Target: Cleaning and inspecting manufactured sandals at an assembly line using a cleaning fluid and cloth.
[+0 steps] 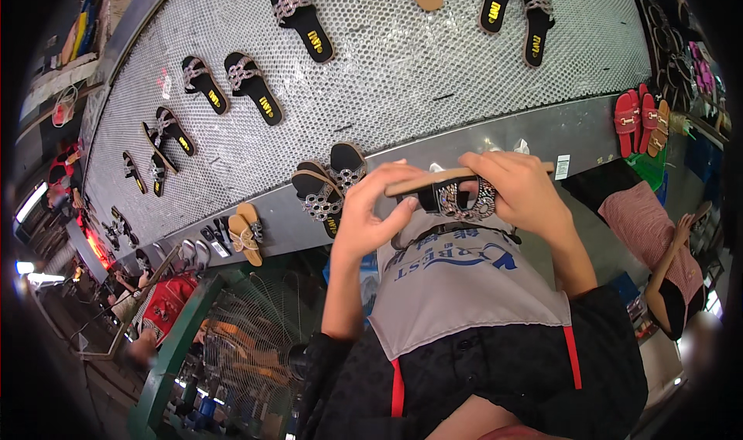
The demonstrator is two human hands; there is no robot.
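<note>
A black slide sandal [453, 196] with a jewelled strap and tan sole edge is held sideways in front of my grey apron. My left hand [371, 212] grips one end of it, the thumb pressed against the dark side. My right hand [517, 188] is wrapped round the other end, next to the sparkling rings of the strap. Just beyond my left hand, a black sandal with a ring strap [319, 196] leans on the metal ledge beside a matching black sandal [347, 161].
A wide mesh conveyor [387, 92] carries several black sandals [255, 88] across from me. Tan sandals [246, 235] and red slides [625, 123] sit along its metal ledge [457, 140]. A green-framed fan [178, 347] stands at lower left. A person in pink [646, 215] is at right.
</note>
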